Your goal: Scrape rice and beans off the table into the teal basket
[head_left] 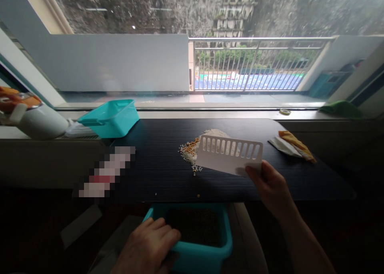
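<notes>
Left fingers (158, 223) on plastic tub (207, 251), slotted panel (222, 164)

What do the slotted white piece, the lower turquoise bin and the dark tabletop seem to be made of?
Slotted white piece: probably plastic, smooth and matte; thin and even, with rounded slots.
Lower turquoise bin: likely moulded plastic, slight sheen; one even colour, rounded rim.
Dark tabletop: perhaps laminate, low sheen; fine parallel lines suggest grain, so real wood is possible.
</notes>
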`<state>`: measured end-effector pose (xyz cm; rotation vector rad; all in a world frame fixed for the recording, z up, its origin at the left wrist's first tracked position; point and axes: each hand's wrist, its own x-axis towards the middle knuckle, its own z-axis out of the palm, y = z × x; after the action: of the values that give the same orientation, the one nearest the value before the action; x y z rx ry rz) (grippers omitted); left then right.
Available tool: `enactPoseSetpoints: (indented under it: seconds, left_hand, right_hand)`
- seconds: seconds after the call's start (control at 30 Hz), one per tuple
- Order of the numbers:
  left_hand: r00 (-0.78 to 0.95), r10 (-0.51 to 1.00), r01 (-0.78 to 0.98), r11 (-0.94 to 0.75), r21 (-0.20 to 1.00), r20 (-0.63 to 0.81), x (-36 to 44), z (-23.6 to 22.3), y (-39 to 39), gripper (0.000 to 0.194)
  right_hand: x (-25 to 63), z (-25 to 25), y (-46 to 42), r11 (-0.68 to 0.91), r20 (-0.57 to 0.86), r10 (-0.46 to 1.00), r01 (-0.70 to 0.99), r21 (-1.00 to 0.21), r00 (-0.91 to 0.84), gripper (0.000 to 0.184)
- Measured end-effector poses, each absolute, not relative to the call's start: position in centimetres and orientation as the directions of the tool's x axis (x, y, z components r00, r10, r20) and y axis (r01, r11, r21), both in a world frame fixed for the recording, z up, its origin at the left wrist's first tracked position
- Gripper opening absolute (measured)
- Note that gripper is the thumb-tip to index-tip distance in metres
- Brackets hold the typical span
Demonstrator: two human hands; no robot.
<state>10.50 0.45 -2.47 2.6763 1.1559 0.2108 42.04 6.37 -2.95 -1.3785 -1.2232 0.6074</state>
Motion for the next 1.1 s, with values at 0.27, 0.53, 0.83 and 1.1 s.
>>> enactPoseSetpoints:
  seconds: [0.27,0.53,0.83,1.1]
  left_hand:
    - [0.635,0.766,0.72,-0.633,0.284,0.1,10.7,-3.0,-0.1,0.018]
    - [0.643,0.718,0.664,-0.696,0.274,0.265,10.2,-5.1,0.4,0.021]
    - [0.641,0.714,0.653,-0.7,0.288,0.281,10.2,-4.8,0.2,0.022]
    - [0.634,0.726,0.672,-0.687,0.276,0.265,10.0,-4.7,0.1,0.021]
  right_hand:
    - [42.4,-3.7,5.6,0.172,0.254,0.916,0.27,-0.948,0.311,0.022]
    - [41.3,-3.5,6.2,0.193,0.272,0.943,0.354,-0.915,0.19,0.021]
    - [40.5,-3.5,4.4,0.203,0.278,0.932,0.299,-0.932,0.234,0.016]
    - [41.0,-3.1,3.1,0.206,0.246,0.964,0.292,-0.934,0.106,0.018]
